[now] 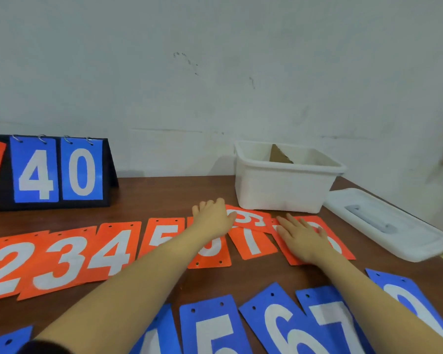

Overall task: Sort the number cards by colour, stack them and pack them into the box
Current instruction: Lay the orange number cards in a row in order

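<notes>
A row of orange number cards (62, 259) lies across the table's middle, and a row of blue number cards (210, 328) lies along the near edge. My left hand (212, 215) lies over the orange 6 card (210, 254) and pinches the edge of a tilted orange card (251, 218) lifted over the orange 7 card (253, 242). My right hand (301, 236) presses flat with straight fingers on the last orange card (340, 247) at the right. The white box (281, 185) stands open just behind them.
The box's white lid (386, 223) lies to the right of it. A black flip scoreboard (51, 172) showing blue 4 and 0 stands at the back left. A brown cardboard piece (279, 155) sticks up inside the box. The wall is close behind.
</notes>
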Demonstrator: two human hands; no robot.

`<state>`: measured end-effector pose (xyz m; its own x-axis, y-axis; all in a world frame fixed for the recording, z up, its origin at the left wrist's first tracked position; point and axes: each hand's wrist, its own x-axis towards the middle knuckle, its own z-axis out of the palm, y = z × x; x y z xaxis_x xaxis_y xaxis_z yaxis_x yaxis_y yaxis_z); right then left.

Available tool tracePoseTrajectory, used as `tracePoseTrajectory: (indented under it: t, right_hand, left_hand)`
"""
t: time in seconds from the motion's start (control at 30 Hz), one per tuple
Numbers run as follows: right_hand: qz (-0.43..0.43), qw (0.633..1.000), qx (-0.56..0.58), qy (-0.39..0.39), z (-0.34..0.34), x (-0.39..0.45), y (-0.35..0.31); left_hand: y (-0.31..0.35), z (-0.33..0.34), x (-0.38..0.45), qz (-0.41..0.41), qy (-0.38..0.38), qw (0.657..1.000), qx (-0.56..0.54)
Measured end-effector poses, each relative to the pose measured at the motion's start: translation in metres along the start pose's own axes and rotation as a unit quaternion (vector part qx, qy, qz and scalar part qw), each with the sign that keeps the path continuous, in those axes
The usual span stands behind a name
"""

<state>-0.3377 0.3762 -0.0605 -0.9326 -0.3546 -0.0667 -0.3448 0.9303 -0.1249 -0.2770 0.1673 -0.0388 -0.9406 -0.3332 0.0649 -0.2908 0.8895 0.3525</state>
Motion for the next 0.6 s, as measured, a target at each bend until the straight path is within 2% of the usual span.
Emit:
tracePoseTrajectory:
  t: [0.13, 0.27, 0.37, 0.43, 0.6]
  right_hand:
    - [0.011, 0.999, -0.026, 0.038, -0.003, 0.006, 0.012]
    - [-0.046, 0.991, 0.003, 0.122, -0.006, 0.015, -0.011]
    - [-0.11, 0.988, 0.004, 0.104, -0.005, 0.021, -0.024]
    - [-0.108, 0.99, 0.005, 0.085, -0.002, 0.024, -0.029]
    - [-0.086, 0.994, 0.01, 0.065, 0.0, 0.027, -0.034]
  left_hand:
    - [0.013, 0.015, 0.02, -0.028, -0.003, 1.0, 0.002]
    - [0.021, 0.016, 0.028, -0.04, 0.024, 0.994, -0.098]
    - [0.017, 0.017, 0.029, -0.028, 0.037, 0.999, -0.018]
    - [0.012, 0.021, 0.029, -0.021, 0.027, 0.999, 0.041]
    - [0.007, 0.011, 0.038, -0.01, -0.026, 0.999, -0.037]
